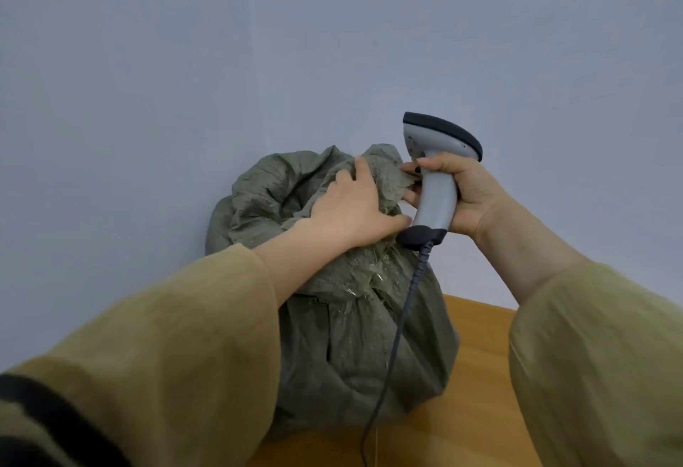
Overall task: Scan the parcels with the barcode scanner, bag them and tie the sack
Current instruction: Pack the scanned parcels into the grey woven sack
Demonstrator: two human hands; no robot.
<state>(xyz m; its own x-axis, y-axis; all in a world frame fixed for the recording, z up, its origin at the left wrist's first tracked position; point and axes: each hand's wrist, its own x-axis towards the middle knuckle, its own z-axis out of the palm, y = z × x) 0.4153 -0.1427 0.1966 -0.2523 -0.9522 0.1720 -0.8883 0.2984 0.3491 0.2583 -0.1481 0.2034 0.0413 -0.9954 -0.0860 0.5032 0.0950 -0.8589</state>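
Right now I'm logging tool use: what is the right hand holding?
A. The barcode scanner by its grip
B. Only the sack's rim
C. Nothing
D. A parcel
A: the right hand is wrapped around the grey grip of the barcode scanner, while the left hand gathers the sack fabric.

Grey-green sack (354,348), grey-and-black scanner (436,185)
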